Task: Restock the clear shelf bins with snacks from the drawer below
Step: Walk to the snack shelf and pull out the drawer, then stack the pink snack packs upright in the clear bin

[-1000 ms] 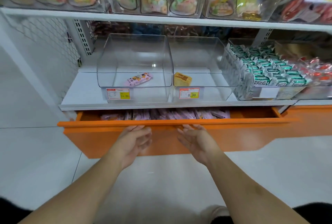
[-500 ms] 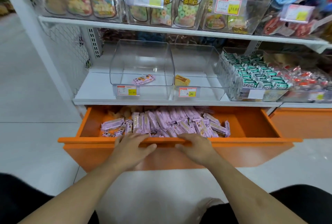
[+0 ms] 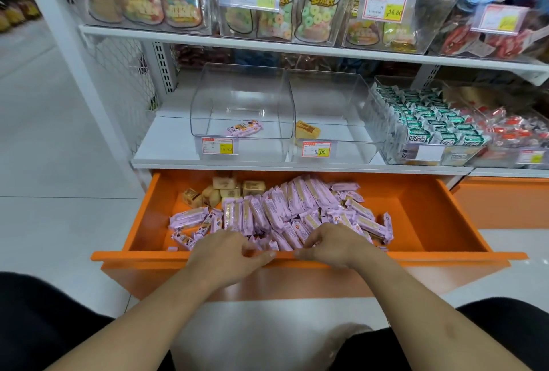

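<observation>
The orange drawer below the shelf stands pulled out. Inside lies a heap of purple snack packets, with a few beige packets at its back left. My left hand and my right hand sit side by side on the drawer's front rim, fingers curled over it towards the purple packets, thumbs along the edge. Above, the left clear bin holds one purple packet. The right clear bin holds one yellow packet.
Right of the two bins stand a bin full of green-and-white packets and one of red packets. The upper shelf overhangs the bins, carrying bagged sweets. White tiled floor lies to the left; my knees are at the bottom corners.
The drawer has slid out from nearly shut to wide open, drawn by both hands on its front rim. The snacks inside have come into sight, and my view has pulled back.
</observation>
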The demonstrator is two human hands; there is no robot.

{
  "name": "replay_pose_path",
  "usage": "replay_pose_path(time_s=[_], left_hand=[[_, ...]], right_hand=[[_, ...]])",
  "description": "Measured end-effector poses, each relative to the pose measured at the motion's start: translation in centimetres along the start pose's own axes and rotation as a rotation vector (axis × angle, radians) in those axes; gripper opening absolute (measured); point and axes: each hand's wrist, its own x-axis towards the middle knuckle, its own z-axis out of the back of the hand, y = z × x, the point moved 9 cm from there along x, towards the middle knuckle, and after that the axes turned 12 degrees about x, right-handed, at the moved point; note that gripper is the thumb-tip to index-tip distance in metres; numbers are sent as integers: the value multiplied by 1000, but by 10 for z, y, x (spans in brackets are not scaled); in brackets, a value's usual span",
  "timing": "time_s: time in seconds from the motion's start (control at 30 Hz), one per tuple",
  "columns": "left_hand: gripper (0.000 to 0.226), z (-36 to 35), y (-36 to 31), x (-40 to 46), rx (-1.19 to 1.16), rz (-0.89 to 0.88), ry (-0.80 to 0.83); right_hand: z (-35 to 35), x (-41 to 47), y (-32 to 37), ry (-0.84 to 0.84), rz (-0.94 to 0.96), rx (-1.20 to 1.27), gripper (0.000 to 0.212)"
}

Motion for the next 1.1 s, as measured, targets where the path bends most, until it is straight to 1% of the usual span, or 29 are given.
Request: replay_pose_path(time_s=[0.03, 0.1, 0.17, 0.23, 0.27, 0.3, 0.4, 0.47, 0.53, 0.57, 0.7, 0.8, 0.83, 0.87, 0.9, 0.97, 1.03, 1.1], left_hand=[[68, -1, 0, 1, -4, 5, 2], [72, -8, 2, 4, -26, 27, 13], [80, -14, 3, 8, -55, 36, 16], [85, -21, 2, 15, -55, 36, 17], [86, -25, 1, 19, -57, 29, 26], [84, -29, 0, 23, -62, 13, 39], [83, -43, -2, 39, -109, -20, 80], [93, -58, 0, 53, -152, -19, 111], [103, -73, 2, 69, -204, -15, 140], [102, -81, 3, 80, -226, -13, 146], [84, -101, -4, 124, -211, -37, 139], [82, -118, -12, 160, -191, -29, 163], [82, -123, -15, 170, -183, -24, 170], [80, -127, -19, 177, -182, -19, 179], [78, -130, -22, 183, -195, -13, 178], [71, -131, -29, 188, -238, 6, 163], [63, -130, -34, 188, -273, 16, 145], [63, -132, -33, 186, -357, 62, 136]], right_hand=[[-1, 0, -1, 32, -15, 4, 58], [-2, -1, -2, 57, -57, 6, 58], [-1, 4, -2, 28, -59, 12, 55], [-4, 14, -1, -22, -9, 26, 47], [-6, 20, -1, -46, 12, 25, 40], [-7, 27, -1, -65, 25, 28, 39], [-15, 50, -6, -69, 34, 84, 60], [-19, 70, -14, -77, 21, 102, 73], [-16, 92, -23, -132, -6, 90, 80], [-11, 103, -29, -175, -18, 76, 82], [14, 144, -58, -333, -112, 71, 88], [21, 182, -85, -330, -202, 122, 105], [20, 193, -92, -314, -221, 140, 106], [18, 204, -98, -304, -221, 135, 101], [17, 212, -100, -307, -210, 101, 91], [21, 218, -100, -368, -182, 12, 73], [22, 217, -99, -395, -166, 6, 72], [18, 215, -100, -341, -170, 32, 77]])
